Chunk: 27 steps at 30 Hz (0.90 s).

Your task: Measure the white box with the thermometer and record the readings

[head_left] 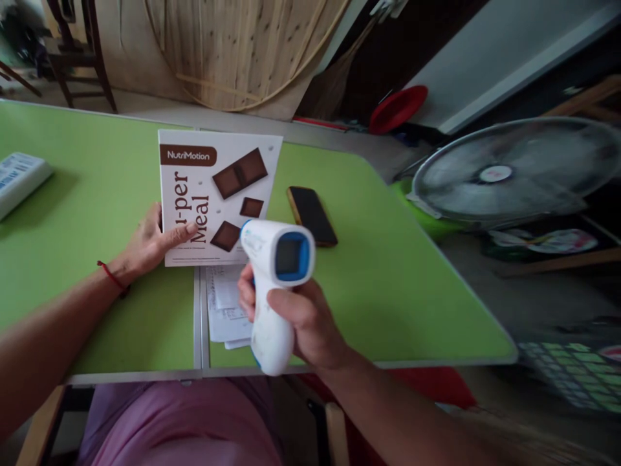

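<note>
My left hand (151, 243) grips the lower left edge of a white box (220, 162), thumb on its front. The box is printed with "NutriMotion" and chocolate pieces, and it is held up above the green table. In my right hand (305, 317) is a white and blue infrared thermometer (272, 330), fingers wrapped round its handle. Its small dark screen faces me, and its front end points toward the lower right part of the box. I cannot tell whether the two touch. Handwritten papers (228, 323) lie beneath them on the table.
A phone (313, 215) in a yellow-brown case lies right of the box on the green table (388, 304). A white device (22, 178) sits at the far left. Beyond the right edge stand a large fan (495, 173) and a red basin (398, 109). A wooden chair (80, 58) is behind.
</note>
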{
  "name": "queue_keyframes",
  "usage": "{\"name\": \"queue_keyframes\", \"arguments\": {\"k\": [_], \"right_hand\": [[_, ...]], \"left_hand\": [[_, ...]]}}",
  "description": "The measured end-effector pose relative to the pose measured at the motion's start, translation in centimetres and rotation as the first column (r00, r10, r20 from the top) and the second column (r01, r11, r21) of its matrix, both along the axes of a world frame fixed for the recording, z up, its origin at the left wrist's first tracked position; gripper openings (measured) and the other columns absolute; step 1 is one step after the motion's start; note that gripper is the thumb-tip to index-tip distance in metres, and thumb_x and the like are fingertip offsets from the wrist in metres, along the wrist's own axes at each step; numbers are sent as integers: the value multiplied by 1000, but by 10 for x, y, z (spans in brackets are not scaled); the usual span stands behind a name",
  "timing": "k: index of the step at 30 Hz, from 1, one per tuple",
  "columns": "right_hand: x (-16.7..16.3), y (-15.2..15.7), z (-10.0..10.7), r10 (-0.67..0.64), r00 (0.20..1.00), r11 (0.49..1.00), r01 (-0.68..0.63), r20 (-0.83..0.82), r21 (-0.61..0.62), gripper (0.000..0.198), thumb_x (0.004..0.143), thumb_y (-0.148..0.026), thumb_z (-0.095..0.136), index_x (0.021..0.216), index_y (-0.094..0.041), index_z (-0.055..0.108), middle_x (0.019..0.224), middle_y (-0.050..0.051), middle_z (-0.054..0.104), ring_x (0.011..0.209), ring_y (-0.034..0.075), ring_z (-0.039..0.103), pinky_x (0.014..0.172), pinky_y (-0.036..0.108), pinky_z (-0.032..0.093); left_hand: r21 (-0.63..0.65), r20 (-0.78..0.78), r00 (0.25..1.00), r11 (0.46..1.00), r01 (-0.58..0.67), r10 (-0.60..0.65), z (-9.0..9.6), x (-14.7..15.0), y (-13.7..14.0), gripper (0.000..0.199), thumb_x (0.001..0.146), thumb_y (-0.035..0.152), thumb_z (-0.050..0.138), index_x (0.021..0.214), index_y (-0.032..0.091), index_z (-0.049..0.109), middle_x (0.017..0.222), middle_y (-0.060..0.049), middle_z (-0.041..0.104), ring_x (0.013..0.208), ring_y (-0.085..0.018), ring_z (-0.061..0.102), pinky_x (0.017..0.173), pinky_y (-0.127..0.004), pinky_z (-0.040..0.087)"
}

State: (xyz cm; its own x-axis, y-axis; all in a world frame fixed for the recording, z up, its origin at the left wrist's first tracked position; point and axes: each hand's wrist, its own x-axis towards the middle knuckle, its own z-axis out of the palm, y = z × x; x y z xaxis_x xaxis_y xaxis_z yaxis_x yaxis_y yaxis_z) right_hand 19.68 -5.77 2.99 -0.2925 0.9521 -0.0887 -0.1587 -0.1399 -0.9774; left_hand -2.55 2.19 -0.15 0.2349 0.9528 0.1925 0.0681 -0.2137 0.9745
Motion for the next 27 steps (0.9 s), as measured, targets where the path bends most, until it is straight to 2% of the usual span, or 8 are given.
{"name": "queue_keyframes", "arguments": {"k": [3, 7, 11, 15, 17, 21, 27], "right_hand": [[-13, -2, -15, 59, 997, 996, -63, -51, -65, 21, 70, -37, 62, 79, -19, 59, 66, -2, 52, 57, 11, 45, 53, 28, 38], [-22, 5, -26, -33, 999, 999, 33, 20, -34, 19, 70, -36, 63, 78, -20, 57, 68, -1, 53, 60, 12, 46, 56, 29, 40], [-28, 9, -26, -32, 991, 999, 30, 128, 20, 18, 66, -35, 64, 72, -20, 55, 66, -1, 53, 61, 13, 49, 58, 30, 41], [-31, 11, -27, -31, 994, 999, 29, 104, 24, 18, 63, -35, 62, 67, -20, 55, 60, -2, 52, 56, 13, 48, 53, 30, 40], [-29, 13, -27, -15, 997, 1000, 13, 81, 28, 18, 62, -36, 62, 67, -20, 56, 59, -2, 52, 54, 12, 47, 51, 29, 40], [-22, 18, -25, 28, 989, 997, -38, 148, 68, 15, 61, -32, 62, 63, -20, 53, 56, -3, 49, 54, 12, 46, 52, 29, 40], [-18, 19, -21, 65, 987, 995, -75, 148, 67, 19, 63, -33, 61, 58, -21, 48, 54, -3, 46, 52, 12, 44, 50, 29, 38]], "left_hand": [[51, -67, 997, 998, -39, 43, 5, 4, -1, 42, 76, 48, 67, 108, 21, 60, 105, -7, 68, 97, -30, 64, 85, -47, 52], [80, -59, 998, 997, -13, 18, 8, 6, -1, 35, 78, 47, 65, 102, 21, 63, 100, -6, 70, 93, -28, 65, 81, -43, 53], [39, -40, 999, 999, -11, 13, 6, 4, 1, 38, 77, 47, 67, 103, 20, 62, 102, -7, 69, 92, -28, 65, 81, -43, 53], [-21, -53, 998, 999, -26, 24, 6, 2, 1, 44, 74, 47, 69, 105, 17, 60, 106, -10, 68, 93, -30, 64, 79, -44, 54], [-15, -46, 999, 1000, 0, -1, 8, 3, 2, 44, 74, 46, 70, 106, 17, 60, 105, -10, 68, 93, -29, 64, 78, -44, 54], [18, -24, 999, 999, 48, -48, 11, 5, 2, 41, 78, 44, 66, 109, 19, 59, 108, -8, 68, 97, -29, 64, 82, -42, 54], [3, -44, 999, 1000, 26, -26, 12, 4, 1, 45, 75, 44, 69, 110, 19, 59, 112, -10, 67, 102, -32, 63, 84, -46, 53]]}}
